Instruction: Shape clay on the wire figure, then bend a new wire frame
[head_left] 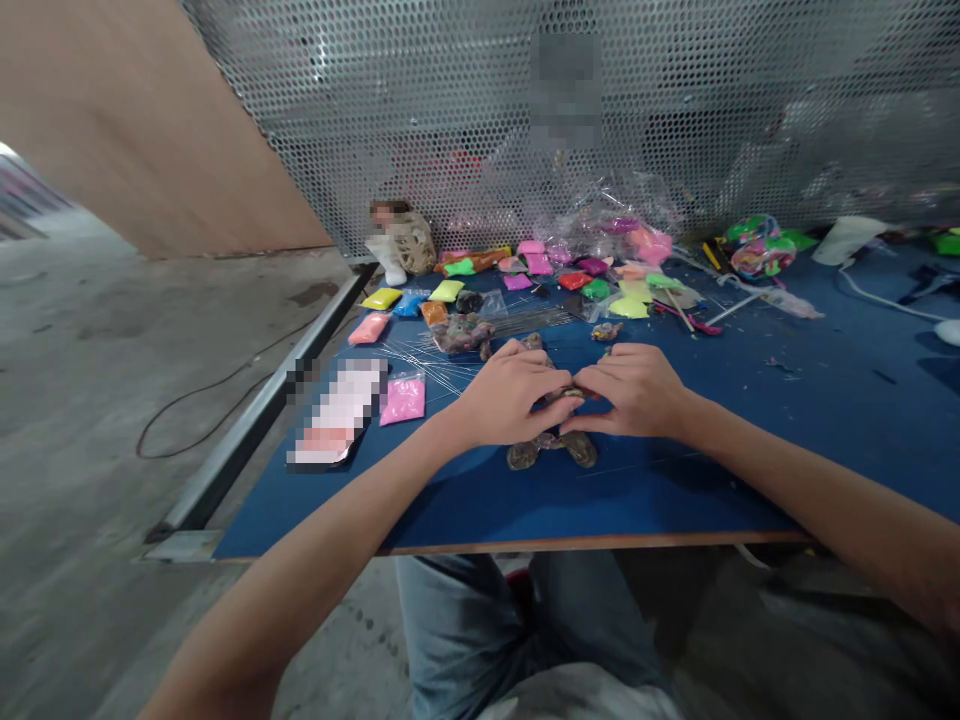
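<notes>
A mottled grey-brown clay figure (523,455) lies on the blue table, with two rounded lobes showing below my hands. My left hand (514,395) and my right hand (634,392) meet over its middle, fingertips pinched together on a small piece of the same mottled clay. The fingers cover most of the figure's centre. Behind my left hand rests a larger lump of mottled clay (461,333), beside a spread of thin metal wires (424,360). A small mottled piece (606,331) sits just beyond my right hand.
Colourful clay packets, including a pink one (403,399), lie at the left and back of the blue table (480,510). A blurred-out phone-like object (337,412) is at the left. Perforated metal mesh (465,100) stands behind. White cable and sticks lie at the right.
</notes>
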